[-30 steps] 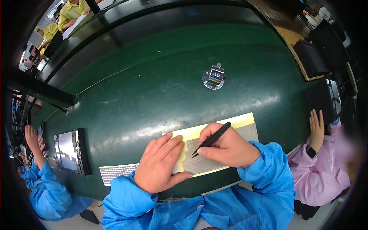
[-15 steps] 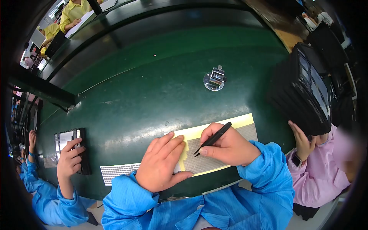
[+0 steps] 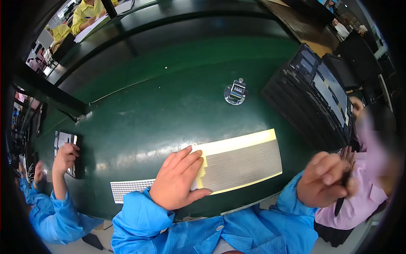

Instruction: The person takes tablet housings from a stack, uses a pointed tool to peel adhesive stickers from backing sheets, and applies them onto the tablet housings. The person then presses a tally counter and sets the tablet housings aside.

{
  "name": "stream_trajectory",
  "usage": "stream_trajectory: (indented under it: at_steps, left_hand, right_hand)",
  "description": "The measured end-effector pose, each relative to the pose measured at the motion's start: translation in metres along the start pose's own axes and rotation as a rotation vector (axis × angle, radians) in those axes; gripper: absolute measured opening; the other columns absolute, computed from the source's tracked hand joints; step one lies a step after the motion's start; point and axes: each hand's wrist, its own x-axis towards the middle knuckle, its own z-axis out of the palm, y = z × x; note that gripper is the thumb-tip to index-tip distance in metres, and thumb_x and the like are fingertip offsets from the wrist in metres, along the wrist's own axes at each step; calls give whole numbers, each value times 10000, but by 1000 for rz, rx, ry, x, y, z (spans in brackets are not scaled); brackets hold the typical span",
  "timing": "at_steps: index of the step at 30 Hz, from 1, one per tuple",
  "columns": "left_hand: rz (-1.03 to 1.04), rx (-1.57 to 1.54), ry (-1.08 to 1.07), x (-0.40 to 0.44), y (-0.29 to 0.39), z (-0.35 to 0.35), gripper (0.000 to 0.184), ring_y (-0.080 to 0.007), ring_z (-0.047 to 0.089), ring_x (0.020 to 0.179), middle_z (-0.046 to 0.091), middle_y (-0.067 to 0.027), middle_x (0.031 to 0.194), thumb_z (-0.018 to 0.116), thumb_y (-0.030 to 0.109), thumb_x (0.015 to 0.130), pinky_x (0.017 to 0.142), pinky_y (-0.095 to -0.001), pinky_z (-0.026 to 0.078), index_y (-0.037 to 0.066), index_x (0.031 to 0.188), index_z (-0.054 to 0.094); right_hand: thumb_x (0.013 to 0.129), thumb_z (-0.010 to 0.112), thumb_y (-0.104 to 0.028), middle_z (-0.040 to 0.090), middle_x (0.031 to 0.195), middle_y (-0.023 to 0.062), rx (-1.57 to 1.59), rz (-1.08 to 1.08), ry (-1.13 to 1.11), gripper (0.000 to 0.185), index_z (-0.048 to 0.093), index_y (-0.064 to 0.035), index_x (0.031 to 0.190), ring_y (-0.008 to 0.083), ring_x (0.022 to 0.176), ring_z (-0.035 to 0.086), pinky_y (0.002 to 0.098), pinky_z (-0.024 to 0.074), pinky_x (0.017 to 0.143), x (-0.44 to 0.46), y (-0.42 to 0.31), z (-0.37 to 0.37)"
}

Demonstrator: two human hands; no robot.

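Note:
My left hand lies flat with fingers stretched out, holding down the left part of a yellow-edged label sheet covered with fine grey rows. Partly under that hand and sleeve is a white strip printed with small dark marks. My right hand is off the sheet to the right, blurred, its fingers curled around slim black tweezers that point down. It overlaps a co-worker's pink sleeve in view; whether they touch I cannot tell.
A silver tally counter stands on the green table. At right, a stack of black frame-like casings is beside a co-worker in pink. On the left, a blue-sleeved co-worker's hand is at a device.
My right hand has swung from the label sheet to the right with the tweezers. My left hand stays put. The casing stack has shifted left, and the left co-worker's hand and device have moved left.

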Motion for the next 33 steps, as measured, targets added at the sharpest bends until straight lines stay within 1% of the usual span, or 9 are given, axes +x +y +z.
stream_trajectory:
  at_steps: [2, 4, 7, 11, 15, 21, 23, 25, 33]
  left_hand:
    - [-5, 0, 6, -1, 0, 1, 734, -440, 463, 1246, 530, -210, 1304, 838, 337, 639, 1023, -518, 378, -38, 1205, 559]
    - [-6, 4, 6, 0, 0, 1, 733, -441, 462, 1246, 529, -210, 1306, 834, 341, 644, 1025, -518, 376, -37, 1207, 558]
    - [-5, 4, -6, -1, 0, 2, 733, -442, 460, 1247, 526, -209, 1308, 829, 344, 651, 1026, -518, 373, -37, 1215, 553]
    - [-19, 35, -21, -1, 3, 0, 712, -399, 465, 1255, 533, -184, 1306, 810, 352, 684, 1044, -489, 371, -37, 1223, 555]
    - [-30, 19, -18, -3, 2, 0, 721, -415, 463, 1247, 531, -194, 1301, 816, 346, 670, 1035, -500, 371, -39, 1220, 552]
    - [2, 12, -42, -2, -1, 4, 754, -467, 457, 1220, 527, -224, 1281, 834, 347, 622, 1020, -527, 369, -42, 1202, 550]
    - [-6, 26, -38, -1, 0, 5, 760, -478, 455, 1212, 531, -231, 1268, 837, 355, 609, 1019, -533, 366, -43, 1191, 553]
    - [-6, 59, -31, -1, 2, 4, 735, -431, 483, 1207, 553, -195, 1261, 843, 371, 611, 1004, -510, 381, -35, 1165, 581]
    - [14, 100, -43, -1, 1, 4, 742, -449, 474, 1201, 550, -217, 1254, 828, 410, 626, 1011, -520, 372, -41, 1160, 581]
  right_hand:
    - [1014, 457, -324, 576, 945, 118, -262, -231, -5, 367, 378, -122, 1311, 310, 991, 605, 501, 484, 937, 2, 0, -26]
    - [1050, 388, -251, 597, 1011, 143, -774, -336, 261, 293, 378, -98, 1300, 355, 1115, 573, 493, 444, 1015, 2, 4, -69]
    - [1037, 410, -125, 612, 1077, 182, -983, -207, 499, 211, 445, -41, 1228, 332, 1111, 591, 486, 465, 1002, 14, 15, -122]
    - [1013, 468, -99, 615, 1111, 179, -541, -7, 826, 168, 486, -24, 1162, 309, 1103, 603, 460, 482, 986, 29, 13, -156]
    - [1000, 511, -108, 639, 1048, 116, -420, 194, 763, 148, 521, -65, 1141, 269, 1068, 617, 379, 510, 853, 28, -4, -185]
    - [929, 660, -178, 656, 1082, 75, -1173, 350, 666, 245, 557, -95, 1136, 145, 1003, 623, 293, 488, 820, 23, 13, -225]
    - [917, 681, -200, 657, 1063, 59, -636, 463, 981, 223, 592, -98, 1094, 133, 966, 628, 247, 471, 813, 19, 33, -234]
    - [914, 684, -199, 659, 1067, 37, -531, 462, 943, 210, 598, -107, 1082, 127, 939, 628, 235, 461, 799, 0, 56, -260]
    - [944, 612, -280, 630, 1148, 65, -698, 566, 785, 336, 573, -64, 1198, 153, 1010, 605, 276, 455, 869, -64, 110, -310]
